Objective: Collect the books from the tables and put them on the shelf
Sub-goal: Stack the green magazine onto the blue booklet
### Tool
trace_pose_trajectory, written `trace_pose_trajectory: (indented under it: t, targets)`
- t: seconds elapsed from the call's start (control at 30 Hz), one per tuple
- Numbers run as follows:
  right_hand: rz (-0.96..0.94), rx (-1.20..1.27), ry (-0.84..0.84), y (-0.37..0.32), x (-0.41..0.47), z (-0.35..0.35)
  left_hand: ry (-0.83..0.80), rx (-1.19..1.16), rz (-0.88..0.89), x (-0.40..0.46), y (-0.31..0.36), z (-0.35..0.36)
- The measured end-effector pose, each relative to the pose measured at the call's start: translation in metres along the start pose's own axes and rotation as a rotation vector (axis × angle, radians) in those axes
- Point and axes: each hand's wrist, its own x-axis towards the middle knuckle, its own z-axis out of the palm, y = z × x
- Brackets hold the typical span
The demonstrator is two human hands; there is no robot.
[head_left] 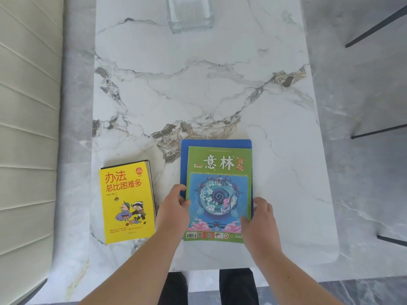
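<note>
The thick yellow paperback book [128, 204] with cartoon figures carries the red title 办法 above 总比困难多. The thin green magazine [218, 194] with a blue swirl picture is headed 意林 in white, with a small "Color" beside it and "2024" near its bottom strip of barcodes.

One magazine [219, 192] lies on top of a bigger book [184, 164] on the table [198, 84]. Another book [127, 203] lies to its left.

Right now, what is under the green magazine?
A blue book lies under the green magazine; only its top and side edges show. Its cover is hidden, so anything further beneath cannot be seen.
</note>
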Motion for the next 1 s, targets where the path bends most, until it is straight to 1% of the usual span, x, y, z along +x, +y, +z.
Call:
trace_pose_trajectory:
  t: [0.13,0.3,0.37,0.43,0.5,0.53,0.6,0.7,0.77,0.87,0.97,1.0]
  targets:
    - [-0.052,-0.021,-0.011,-0.002,-0.007,0.006,0.065,0.049,-0.017,0.000,-0.003,-0.003]
    - [-0.086,-0.149,-0.046,-0.007,-0.012,0.006,-0.038,0.107,-0.052,-0.006,-0.001,-0.005]
    - [-0.073,-0.167,-0.071,-0.015,-0.016,-0.002,-0.108,0.122,-0.104,-0.010,0.008,-0.016]
    - [-0.027,-0.125,-0.066,-0.031,-0.020,-0.016,-0.151,0.106,-0.171,-0.013,0.025,-0.036]
    - [-0.004,0.005,-0.025,-0.056,-0.027,-0.039,-0.138,-0.005,-0.170,-0.020,0.049,-0.071]
    - [-0.024,0.096,0.011,-0.074,-0.034,-0.056,-0.130,-0.093,-0.130,-0.026,0.064,-0.095]
    - [-0.106,0.295,0.088,-0.116,-0.056,-0.101,-0.119,-0.281,0.006,-0.047,0.103,-0.154]
    - [-0.274,0.559,0.168,-0.184,-0.108,-0.184,-0.036,-0.492,0.236,-0.092,0.169,-0.254]
    - [-0.385,0.685,0.223,-0.226,-0.154,-0.241,0.029,-0.568,0.380,-0.130,0.210,-0.322]
    - [-0.526,0.764,0.304,-0.276,-0.221,-0.316,0.101,-0.609,0.601,-0.191,0.263,-0.411]
    - [-0.607,0.832,0.370,-0.308,-0.296,-0.379,0.137,-0.630,0.785,-0.262,0.306,-0.479]
    - [-0.629,0.843,0.384,-0.313,-0.313,-0.390,0.148,-0.632,0.829,-0.277,0.314,-0.489]
